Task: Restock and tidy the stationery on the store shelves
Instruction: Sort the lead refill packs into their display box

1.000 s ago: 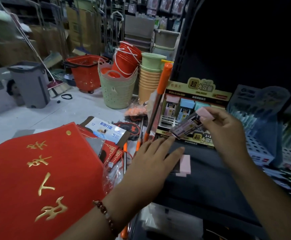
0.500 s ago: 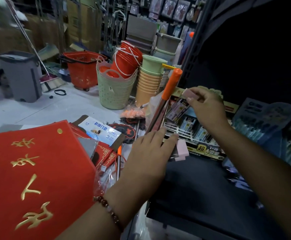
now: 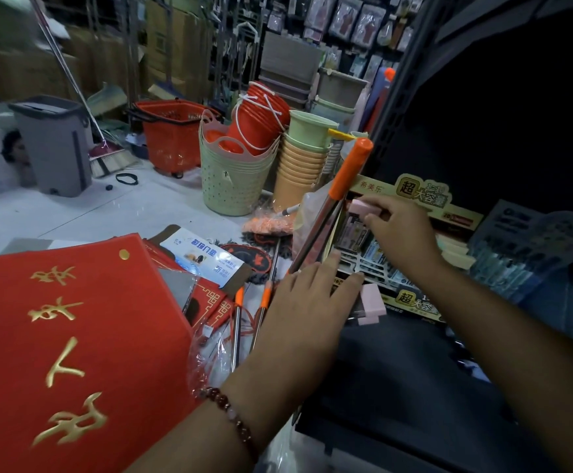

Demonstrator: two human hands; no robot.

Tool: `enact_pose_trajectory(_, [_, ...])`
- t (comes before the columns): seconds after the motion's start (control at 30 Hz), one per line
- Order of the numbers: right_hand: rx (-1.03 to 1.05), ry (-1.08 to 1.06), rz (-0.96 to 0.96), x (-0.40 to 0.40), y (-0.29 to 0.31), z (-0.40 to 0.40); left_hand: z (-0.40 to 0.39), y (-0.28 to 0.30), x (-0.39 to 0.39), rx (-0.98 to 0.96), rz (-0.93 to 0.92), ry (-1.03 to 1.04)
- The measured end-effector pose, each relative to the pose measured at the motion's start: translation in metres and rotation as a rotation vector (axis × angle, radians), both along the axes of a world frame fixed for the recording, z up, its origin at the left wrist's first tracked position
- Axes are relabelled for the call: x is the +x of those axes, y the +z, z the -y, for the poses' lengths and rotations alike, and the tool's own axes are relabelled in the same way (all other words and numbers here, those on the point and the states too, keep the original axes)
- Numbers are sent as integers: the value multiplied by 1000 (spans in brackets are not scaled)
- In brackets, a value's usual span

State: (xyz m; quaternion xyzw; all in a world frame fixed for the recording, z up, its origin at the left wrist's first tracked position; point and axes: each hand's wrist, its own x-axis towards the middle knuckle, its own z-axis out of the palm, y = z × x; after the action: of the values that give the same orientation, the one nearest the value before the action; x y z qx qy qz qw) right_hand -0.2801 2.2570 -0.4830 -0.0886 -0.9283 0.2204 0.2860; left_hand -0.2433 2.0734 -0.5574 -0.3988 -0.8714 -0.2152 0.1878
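A stationery display box (image 3: pixel 422 195) with a gold and black header stands on the dark shelf (image 3: pixel 401 377) at the right. My right hand (image 3: pixel 399 230) is over the box's left compartments and pinches a small pack with a pink end (image 3: pixel 362 207). The pack's lower part is hidden among the packs standing in the box. My left hand (image 3: pixel 307 303) lies with straight fingers at the shelf's front left edge. Its fingertips rest on a few more pink-ended packs (image 3: pixel 373 303) lying flat in front of the box.
An orange-handled mop pole (image 3: pixel 348 180) leans against the shelf post beside the box. A red mat with gold characters (image 3: pixel 73 336) fills the lower left. Green baskets (image 3: pixel 233 180), stacked cups (image 3: pixel 303 165), a red basket (image 3: pixel 172 136) and a grey bin (image 3: pixel 56 141) stand on the floor.
My right hand has carried the pink-ended pack from the front of the box up and left over its rear left compartments. My left hand has stayed on the flat packs.
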Motion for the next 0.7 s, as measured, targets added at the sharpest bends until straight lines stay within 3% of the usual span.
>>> enact_pose_trajectory(0.17, [32,35,146,-2,10,-5,0,-1,-1,-21,28,-13])
enact_pose_trajectory(0.27, [35,9,136,-2,4,-11,-1,-2,0,-33,41,-21])
enact_pose_trajectory(0.5, [660,-177,116,-6,-13,-16,-2,-2,2,-6,75,-29])
enact_pose_trajectory(0.7, [639,-202,325,-5,-18,-11,-4,-2,3,1,82,-75])
